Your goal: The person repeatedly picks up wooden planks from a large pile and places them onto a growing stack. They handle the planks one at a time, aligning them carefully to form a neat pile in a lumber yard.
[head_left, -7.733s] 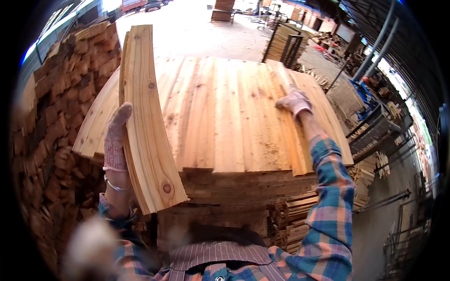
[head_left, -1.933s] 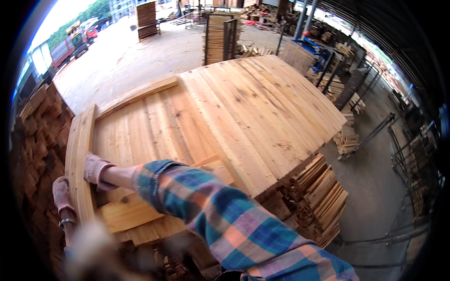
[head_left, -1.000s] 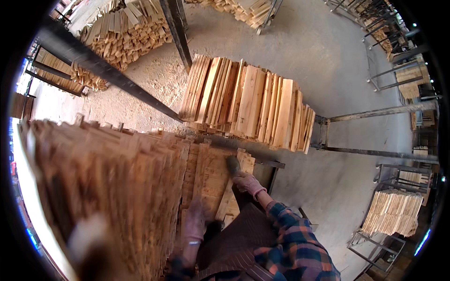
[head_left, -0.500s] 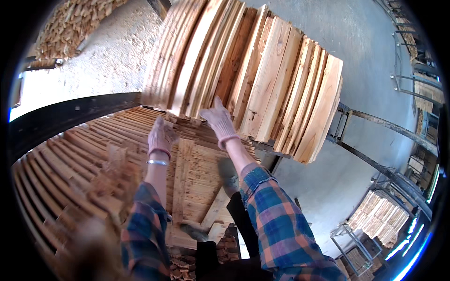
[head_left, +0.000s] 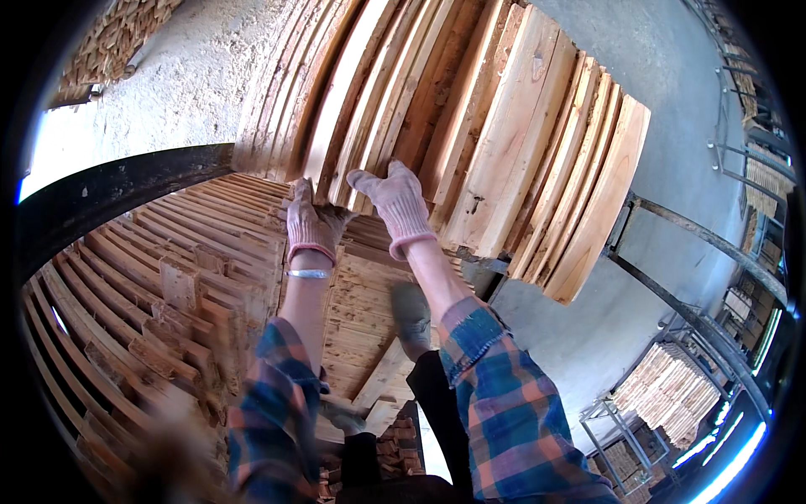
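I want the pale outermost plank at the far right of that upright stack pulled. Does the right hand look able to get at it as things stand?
Probably yes. The right hand lies on planks mid-stack, and nothing stands between it and the outermost plank; its edge is exposed, though a sideways reach is needed.

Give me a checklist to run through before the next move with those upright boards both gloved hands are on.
1. Left hand on the upright boards: ok, its gloved fingers curl round a board's lower end.
2. Right hand on the boards: ok, it lies flat against their ends.
3. Gloves on both hands: ok.
4. Footing: cannot tell; one shoe stands on the stacked planks, the other foot is unclear.
5. Boards stable on the metal rack: cannot tell, their support is mostly hidden.
6. Concrete floor beside the rack: ok, bare where visible.
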The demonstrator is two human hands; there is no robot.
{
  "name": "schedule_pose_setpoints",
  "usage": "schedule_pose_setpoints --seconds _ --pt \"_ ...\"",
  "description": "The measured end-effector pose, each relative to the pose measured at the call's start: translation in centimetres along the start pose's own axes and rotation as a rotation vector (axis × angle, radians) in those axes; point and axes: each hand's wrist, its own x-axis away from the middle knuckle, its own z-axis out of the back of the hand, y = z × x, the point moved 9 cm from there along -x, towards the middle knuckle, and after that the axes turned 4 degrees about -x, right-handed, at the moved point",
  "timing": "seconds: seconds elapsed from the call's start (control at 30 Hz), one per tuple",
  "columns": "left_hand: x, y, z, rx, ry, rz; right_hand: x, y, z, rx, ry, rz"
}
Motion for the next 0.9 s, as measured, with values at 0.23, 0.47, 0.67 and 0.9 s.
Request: schedule_pose_setpoints --seconds 0.23,0.47,0.67,0.9 --pt "9.7 -8.4 6.1 -0.103 -0.010 0.161 15.2 -3.1 -0.7 1.030 0.105 0.018" --pt "3.9 -7.8 12.9 -0.710 0.044 0.214 13.5 4.6 8.7 0.059 0.302 -0.014" --pt "1.1 -5.4 8.2 -1.212 -0.202 -0.236 13.1 6.7 8.1 -0.302 0.383 -0.064" --pt "17.1 -3.9 8.2 -1.052 -0.326 -0.476 20.9 2.3 4.6 0.306 0.059 0.007"
